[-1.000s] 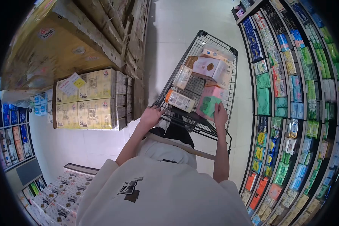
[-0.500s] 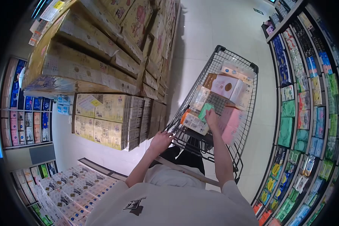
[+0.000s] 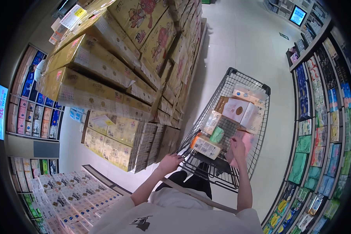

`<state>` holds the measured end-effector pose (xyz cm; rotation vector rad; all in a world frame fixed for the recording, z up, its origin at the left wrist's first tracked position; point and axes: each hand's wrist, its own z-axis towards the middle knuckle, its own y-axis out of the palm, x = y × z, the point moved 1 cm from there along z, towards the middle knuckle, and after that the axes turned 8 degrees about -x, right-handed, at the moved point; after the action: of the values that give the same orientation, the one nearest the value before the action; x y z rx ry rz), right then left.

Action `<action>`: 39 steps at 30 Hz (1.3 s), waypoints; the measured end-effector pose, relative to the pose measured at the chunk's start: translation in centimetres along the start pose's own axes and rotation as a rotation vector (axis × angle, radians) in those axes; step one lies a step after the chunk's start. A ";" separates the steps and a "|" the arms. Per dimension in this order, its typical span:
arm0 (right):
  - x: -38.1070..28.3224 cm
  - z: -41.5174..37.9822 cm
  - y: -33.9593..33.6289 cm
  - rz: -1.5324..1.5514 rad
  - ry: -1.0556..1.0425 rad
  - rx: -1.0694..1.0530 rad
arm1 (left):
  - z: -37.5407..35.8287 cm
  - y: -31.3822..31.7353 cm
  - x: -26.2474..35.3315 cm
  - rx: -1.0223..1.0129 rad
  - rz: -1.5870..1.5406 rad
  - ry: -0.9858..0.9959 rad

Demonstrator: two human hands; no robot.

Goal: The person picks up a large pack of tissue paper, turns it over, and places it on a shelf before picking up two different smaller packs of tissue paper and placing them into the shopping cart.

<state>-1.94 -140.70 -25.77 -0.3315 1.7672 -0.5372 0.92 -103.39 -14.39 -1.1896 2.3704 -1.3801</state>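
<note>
Our right hand (image 3: 238, 145) hovers inside the cart (image 3: 249, 76) near its handle end, fingers loosely spread and holding nothing, resting on or just above the pink pack (image 3: 249, 137) by the cart's right wall. The green pack (image 3: 217, 135) lies just to that hand's left, towards the cart's middle, between the orange-ended pack (image 3: 205, 147) and the pink one. Our left hand (image 3: 170, 162) is curled shut around the handle's left end, farther from the green pack.
</note>
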 end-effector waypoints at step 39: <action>11.5 9.2 -10.5 -0.438 0.615 -0.047 | 21.5 -6.9 -9.7 0.137 -0.286 -0.426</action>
<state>3.34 -156.96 -31.64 -0.6450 2.3148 -0.9875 21.75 -112.79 -23.49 -1.6375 1.8419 -1.1867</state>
